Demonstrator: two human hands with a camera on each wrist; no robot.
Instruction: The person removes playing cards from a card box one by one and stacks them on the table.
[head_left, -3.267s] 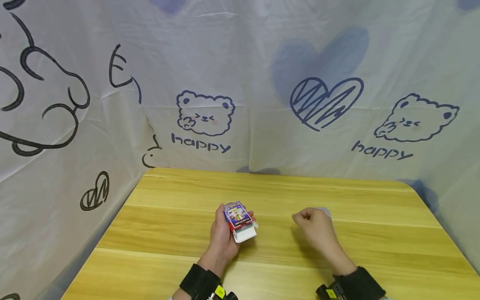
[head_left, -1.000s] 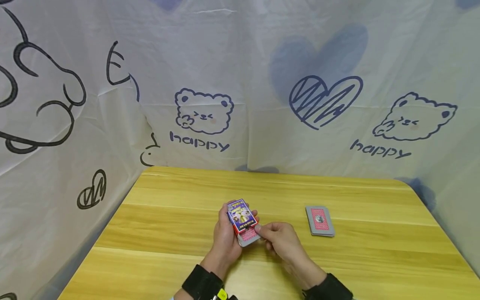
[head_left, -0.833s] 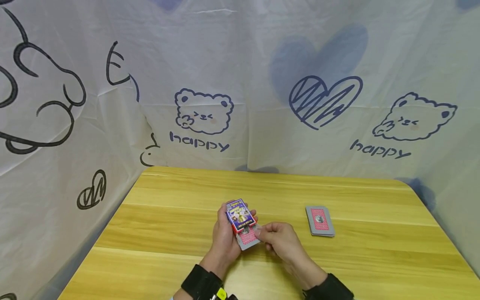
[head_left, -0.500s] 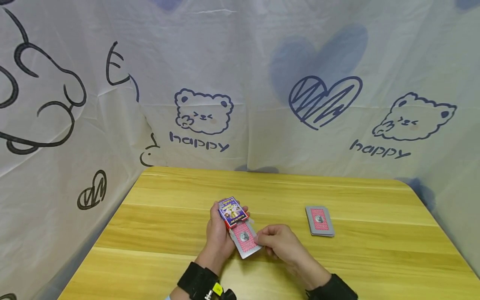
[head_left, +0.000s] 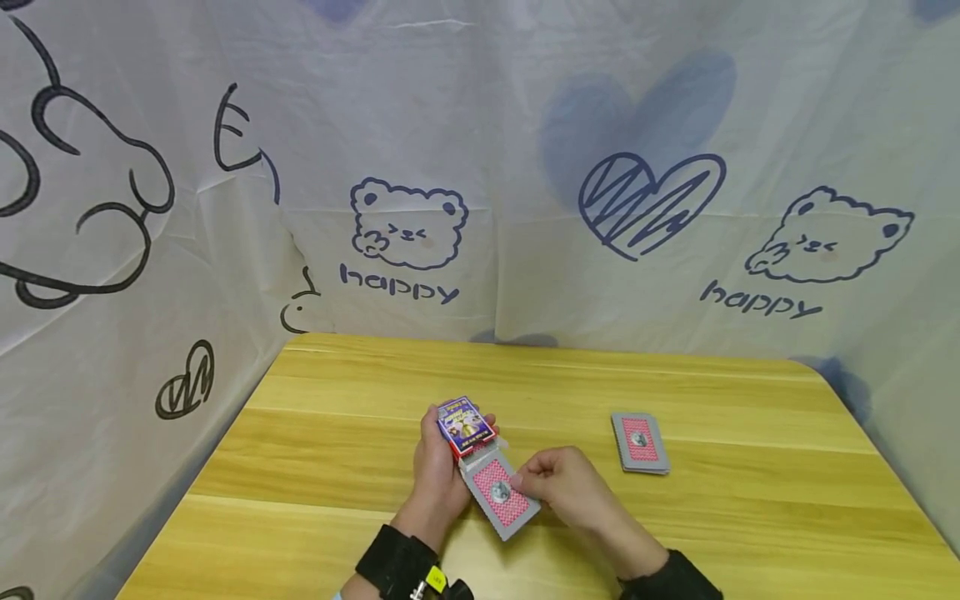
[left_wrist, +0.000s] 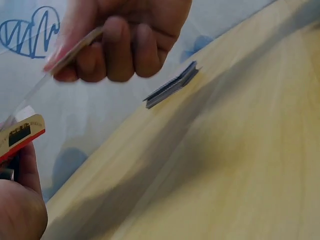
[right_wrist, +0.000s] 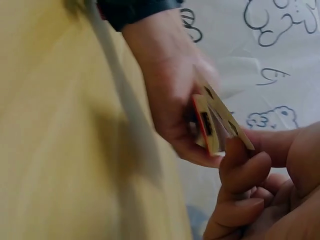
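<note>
Wooden table (head_left: 360,467) fills the head view, and above its middle the left hand (head_left: 437,475) grips a purple card box (head_left: 465,425), open end turned toward the person so the contents can slide out. The right hand (head_left: 564,487) pinches a red-backed packet of cards (head_left: 501,498) by its right edge, just below the box mouth and almost clear of it. Right of the box, well apart, a second stack of cards (head_left: 640,442) lies face down on the table.

From the left wrist, the right hand (left_wrist: 120,40) curls around the blurred packet, with the stack (left_wrist: 171,86) lying beyond it.

From the right wrist, the left hand (right_wrist: 172,100) clasps the box (right_wrist: 217,125); right fingertips (right_wrist: 240,165) touch its open end.
</note>
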